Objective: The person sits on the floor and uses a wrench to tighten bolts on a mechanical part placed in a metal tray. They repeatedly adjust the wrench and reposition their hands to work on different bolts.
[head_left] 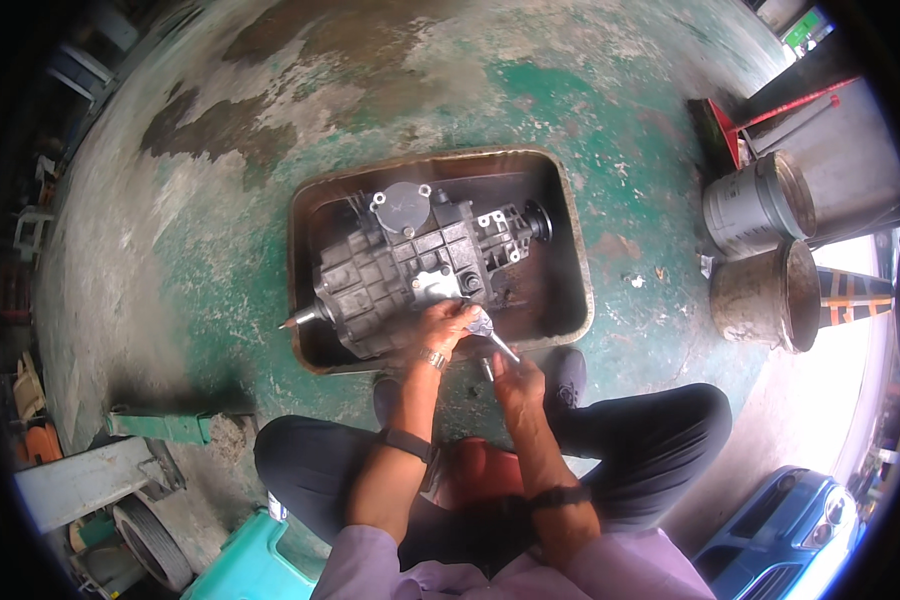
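A grey metal gearbox lies in a brown, oil-stained tray on the floor in front of me. My right hand is closed round the handle of a shiny ratchet wrench, above the tray's near edge. The fingers of my left hand are closed on the head end of the wrench, beside the gearbox's near side. Just below the wrench handle, a short silver cylinder shows by my right fingers; I cannot tell what it is. A round cover plate tops the gearbox's far side.
Two dirty buckets stand at the right, one nearer than the other. At lower left are a green and grey metal beam, a tire and a turquoise plastic item. A blue car front is at lower right.
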Demonstrator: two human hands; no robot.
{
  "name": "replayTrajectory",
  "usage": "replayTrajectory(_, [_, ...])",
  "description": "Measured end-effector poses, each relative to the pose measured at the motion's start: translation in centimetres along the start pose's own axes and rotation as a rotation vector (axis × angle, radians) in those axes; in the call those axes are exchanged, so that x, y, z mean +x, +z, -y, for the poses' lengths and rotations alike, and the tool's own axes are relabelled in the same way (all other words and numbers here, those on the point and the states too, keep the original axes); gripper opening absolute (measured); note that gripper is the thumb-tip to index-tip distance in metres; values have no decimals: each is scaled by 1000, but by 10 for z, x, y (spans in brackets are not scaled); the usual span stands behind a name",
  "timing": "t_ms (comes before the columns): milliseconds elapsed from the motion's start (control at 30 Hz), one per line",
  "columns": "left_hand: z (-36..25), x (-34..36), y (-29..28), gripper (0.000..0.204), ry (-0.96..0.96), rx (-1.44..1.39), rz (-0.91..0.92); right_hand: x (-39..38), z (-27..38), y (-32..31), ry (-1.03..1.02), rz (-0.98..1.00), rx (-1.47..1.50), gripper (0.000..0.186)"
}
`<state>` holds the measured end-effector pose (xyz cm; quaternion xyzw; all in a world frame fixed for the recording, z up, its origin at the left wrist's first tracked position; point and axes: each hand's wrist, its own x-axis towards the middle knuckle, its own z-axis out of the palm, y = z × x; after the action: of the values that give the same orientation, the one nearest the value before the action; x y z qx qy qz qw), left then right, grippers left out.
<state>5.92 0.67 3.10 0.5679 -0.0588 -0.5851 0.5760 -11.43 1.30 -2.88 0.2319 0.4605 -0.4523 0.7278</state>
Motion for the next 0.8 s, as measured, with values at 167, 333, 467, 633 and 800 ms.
replayTrajectory(167, [-7,-2,7,33,-20,-28,-56,22,42,40,-97,182,-305,13])
replayTrajectory(333, [-8,-3,4,32,-74,-108,-42,49,66,147,-424,318,-1182,33])
replayTrajectory(467, [-1,-1,-5,27,-74,-208,88,51,29,215,-476,410,-1342,8])
replayTrajectory(633, [11,3,-19,27,-89,-297,230,27,-43,246,-869,685,-1921,25])
replayTrajectory(800, [20,5,-18,24,-16,-328,208,-4,-78,250,-1001,714,-2113,25])
